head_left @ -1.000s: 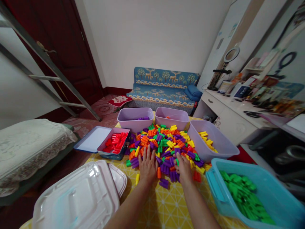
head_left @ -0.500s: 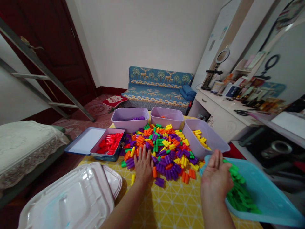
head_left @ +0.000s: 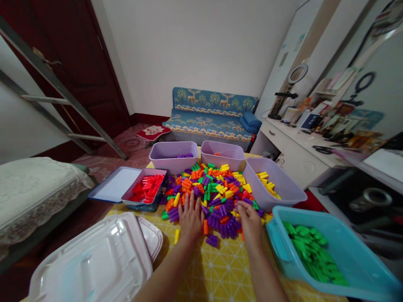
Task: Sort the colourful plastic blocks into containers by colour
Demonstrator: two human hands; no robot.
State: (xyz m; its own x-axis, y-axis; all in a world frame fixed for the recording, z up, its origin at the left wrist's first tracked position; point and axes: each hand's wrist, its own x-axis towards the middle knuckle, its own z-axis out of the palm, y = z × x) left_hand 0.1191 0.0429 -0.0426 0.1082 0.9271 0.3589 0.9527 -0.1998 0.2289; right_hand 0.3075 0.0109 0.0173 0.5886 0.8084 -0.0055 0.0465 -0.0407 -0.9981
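A heap of small plastic building pieces (head_left: 206,186) in purple, orange, yellow, green and red covers the middle of the table. My left hand (head_left: 190,218) rests on the near left of the heap, palm down with fingers spread, holding nothing visible. At the heap's right side is my right hand (head_left: 250,220), its fingers bent and drawn together at the tips, over purple and yellow pieces. Whatever lies between those fingertips is hidden. To its right, the teal tub (head_left: 285,249) contains green pieces (head_left: 315,251).
Behind the heap stand a lilac bin with purple pieces (head_left: 173,164) and another lilac bin (head_left: 222,158) with a little orange. A third lilac bin (head_left: 273,201) holds yellow pieces. An open tin (head_left: 143,205) holds red ones. White lids (head_left: 94,260) lie front left on the yellow tablecloth (head_left: 217,272).
My right hand has moved left from the teal tub's rim to the heap, its fingers curling in. My left hand stays on the heap. The view has shifted slightly.
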